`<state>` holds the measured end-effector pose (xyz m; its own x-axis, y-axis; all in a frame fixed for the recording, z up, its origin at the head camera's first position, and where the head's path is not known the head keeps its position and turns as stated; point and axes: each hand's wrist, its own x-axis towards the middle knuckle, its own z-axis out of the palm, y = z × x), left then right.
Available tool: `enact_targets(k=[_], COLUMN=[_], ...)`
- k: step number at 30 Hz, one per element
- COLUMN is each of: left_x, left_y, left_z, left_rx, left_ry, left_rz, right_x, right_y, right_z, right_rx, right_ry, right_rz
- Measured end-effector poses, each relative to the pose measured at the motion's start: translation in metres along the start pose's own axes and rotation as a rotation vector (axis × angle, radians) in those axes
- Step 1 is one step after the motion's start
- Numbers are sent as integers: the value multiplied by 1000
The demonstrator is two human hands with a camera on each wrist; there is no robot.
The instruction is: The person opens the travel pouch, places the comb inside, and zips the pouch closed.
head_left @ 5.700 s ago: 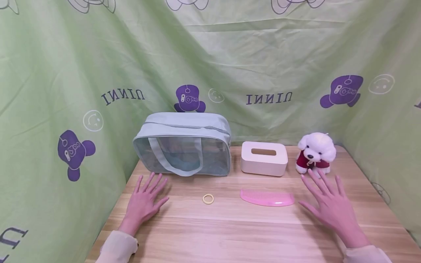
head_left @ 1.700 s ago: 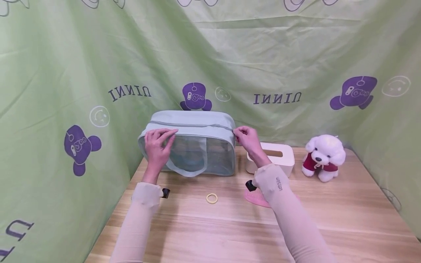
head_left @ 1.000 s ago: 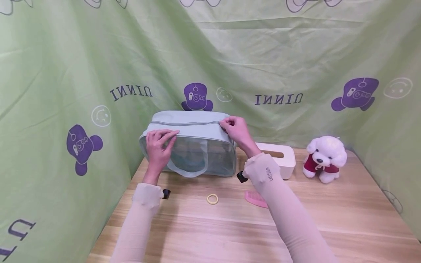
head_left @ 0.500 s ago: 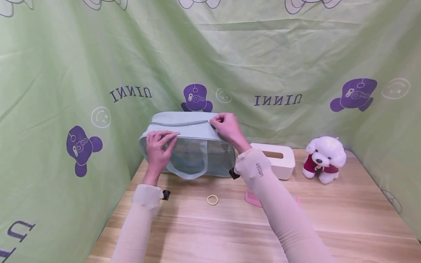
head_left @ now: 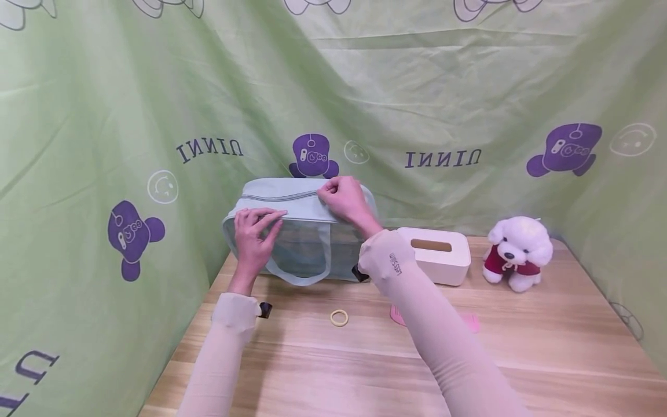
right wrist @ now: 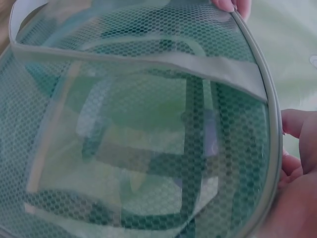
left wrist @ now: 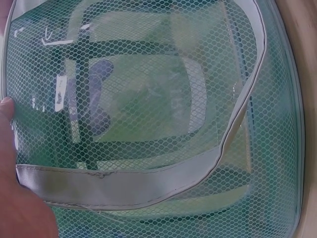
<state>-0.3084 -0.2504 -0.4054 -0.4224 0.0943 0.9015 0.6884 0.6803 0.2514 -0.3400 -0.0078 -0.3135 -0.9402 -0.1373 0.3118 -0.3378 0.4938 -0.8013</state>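
Observation:
A pale blue bag (head_left: pixel 299 205) with clear mesh sides and a loop handle stands at the back left of the table in the head view. My left hand (head_left: pixel 252 240) pinches its top front edge; the thumb also shows at the left of the left wrist view. On the bag's top, my right hand (head_left: pixel 345 200) pinches the pull of the zipper (head_left: pixel 281 198), its fingers hiding the slider. Left of that hand the zipper line runs on unbroken; the stretch to its right is hidden. In the right wrist view, my right fingers (right wrist: pixel 292 166) lie beyond the bag's rim.
To the bag's right are a white tissue box (head_left: pixel 443 263) and a white plush dog (head_left: pixel 518 249) in red. A yellow ring (head_left: pixel 339 318) lies in front. My right sleeve partly covers a pink comb (head_left: pixel 471 322). Green cloth (head_left: pixel 417 87) hangs behind and beside the wooden table (head_left: pixel 333 370).
Both hands have left the table for the bag. Pinching the zipper pull, my right hand has travelled left from the bag's right end along its top. My left hand has kept its place recently.

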Motion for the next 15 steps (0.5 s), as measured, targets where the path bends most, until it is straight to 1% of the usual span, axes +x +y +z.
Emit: enact_targets(k=[3, 9, 15], left_x=[0, 0, 0], left_y=[0, -1, -1], left_z=[0, 1, 0], left_rx=[-2, 0, -1], left_ry=[4, 7, 2], left_rz=[1, 4, 8], right_x=[2, 3, 2], right_y=[-3, -6, -4], right_z=[5, 11, 11], right_rx=[-8, -64, -94], right_ry=[10, 1, -18], right_rz=[-8, 12, -15])
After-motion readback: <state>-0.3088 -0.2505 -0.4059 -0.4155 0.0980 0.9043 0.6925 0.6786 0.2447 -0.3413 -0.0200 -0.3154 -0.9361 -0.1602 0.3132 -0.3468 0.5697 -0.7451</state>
